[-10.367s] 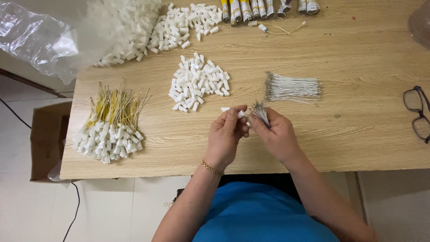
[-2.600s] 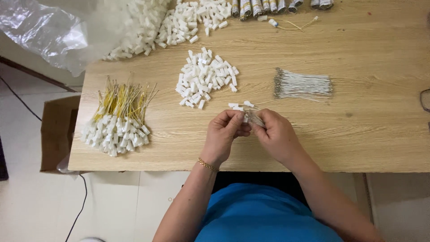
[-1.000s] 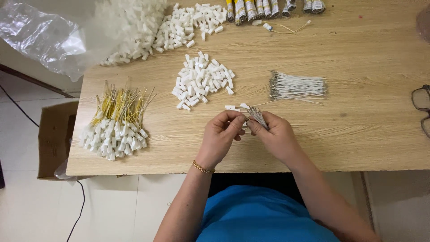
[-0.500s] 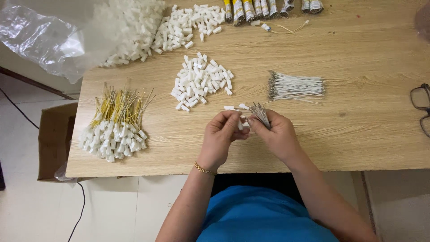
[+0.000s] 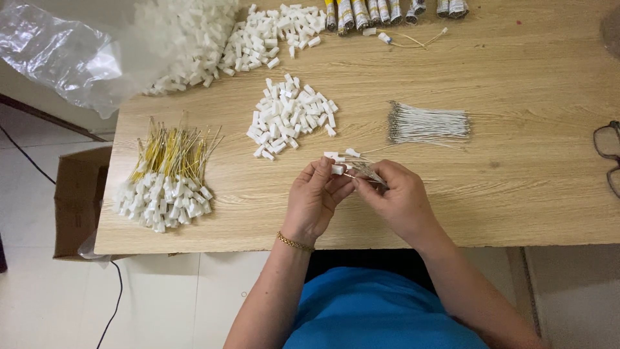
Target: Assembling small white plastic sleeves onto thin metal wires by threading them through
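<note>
Seen from above, two hands meet over a wooden worktop (image 5: pixel 516 194): the left hand (image 5: pixel 313 200) pinches one small white plastic cap (image 5: pixel 338 169), and the right hand (image 5: pixel 400 200) grips a small bunch of thin wires (image 5: pixel 368 171) just beside it. Two more loose caps (image 5: pixel 341 154) lie just beyond the fingers. Farther out are one pile of white caps (image 5: pixel 290 116), one bundle of grey wires (image 5: pixel 429 124), one heap of yellow-wired finished pieces (image 5: pixel 168 178) at the left, and one pair of glasses (image 5: pixel 608 155) at the right edge.

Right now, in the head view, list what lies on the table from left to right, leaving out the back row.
Bundle of yellow-wired white pieces → loose pile of small white pieces → left hand → right hand → bundle of grey wires → eyeglasses at the right edge.
</note>
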